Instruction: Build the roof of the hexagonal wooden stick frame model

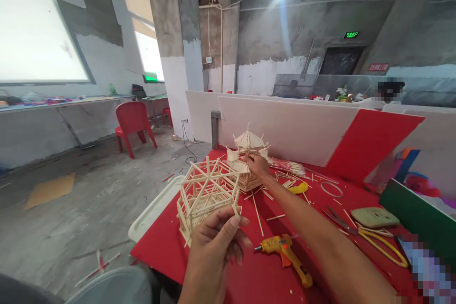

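My left hand (219, 240) is closed in a pinch, with a short pale wooden stick (235, 210) between thumb and forefinger. Just behind it stands an open frame of wooden sticks (208, 190), with spokes meeting at its top. My right hand (259, 167) reaches to a stick-built pagoda model (249, 140) at the back of the table. Its fingers are closed against the model's middle level, and whatever they grip is hidden. A yellow glue gun (283, 247) with a lit red light lies below my right forearm.
Loose sticks (258, 213), a yellow cutter (299, 188), a tape ring (331, 189) and yellow-handled scissors (383, 246) lie on the red table (249, 275). White panels (285, 126) stand behind. A grey bin (114, 287) is at the lower left. Beyond the panels sits another person.
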Action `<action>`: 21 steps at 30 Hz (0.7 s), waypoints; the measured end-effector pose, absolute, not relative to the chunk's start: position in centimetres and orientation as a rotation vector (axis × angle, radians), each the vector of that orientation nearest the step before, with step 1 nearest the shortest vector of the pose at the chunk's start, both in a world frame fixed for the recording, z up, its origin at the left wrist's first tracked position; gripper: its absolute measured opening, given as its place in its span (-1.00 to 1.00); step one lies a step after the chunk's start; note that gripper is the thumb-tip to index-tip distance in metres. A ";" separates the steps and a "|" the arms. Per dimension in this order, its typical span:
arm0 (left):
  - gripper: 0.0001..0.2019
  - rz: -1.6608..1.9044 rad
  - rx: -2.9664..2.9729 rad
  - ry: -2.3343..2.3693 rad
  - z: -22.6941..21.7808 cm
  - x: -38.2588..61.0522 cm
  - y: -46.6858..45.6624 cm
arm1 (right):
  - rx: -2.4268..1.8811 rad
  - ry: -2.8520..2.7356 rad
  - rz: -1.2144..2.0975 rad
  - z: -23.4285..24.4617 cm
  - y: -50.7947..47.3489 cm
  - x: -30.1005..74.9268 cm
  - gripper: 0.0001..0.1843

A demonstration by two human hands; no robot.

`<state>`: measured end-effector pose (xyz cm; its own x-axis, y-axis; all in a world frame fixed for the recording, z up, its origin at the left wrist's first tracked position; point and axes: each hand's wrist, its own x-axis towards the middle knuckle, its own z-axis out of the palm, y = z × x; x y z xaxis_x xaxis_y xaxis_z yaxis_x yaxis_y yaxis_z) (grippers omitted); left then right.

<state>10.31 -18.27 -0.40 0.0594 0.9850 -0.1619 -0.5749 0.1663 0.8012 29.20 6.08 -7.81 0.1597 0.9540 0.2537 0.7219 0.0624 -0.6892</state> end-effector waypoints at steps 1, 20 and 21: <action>-0.61 1.311 0.635 0.822 -0.5 10.4 -18.3 | -1.721 -1.627 0.398 -7.8 5.8 29.2 -0.70; -0.84 1.628 1.259 1.191 -2.1 11.2 -19.2 | -0.840 -1.847 0.743 0.6 -15.7 25.5 -0.84; -0.86 1.641 1.363 1.224 -2.0 11.0 -19.1 | -0.831 -1.827 0.730 0.6 -15.8 25.3 -0.85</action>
<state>10.96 -19.09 -1.99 -0.2303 0.9107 0.3430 0.0693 -0.3362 0.9392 25.33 -15.80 0.64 -0.3032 0.7996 0.5184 0.2222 0.5884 -0.7775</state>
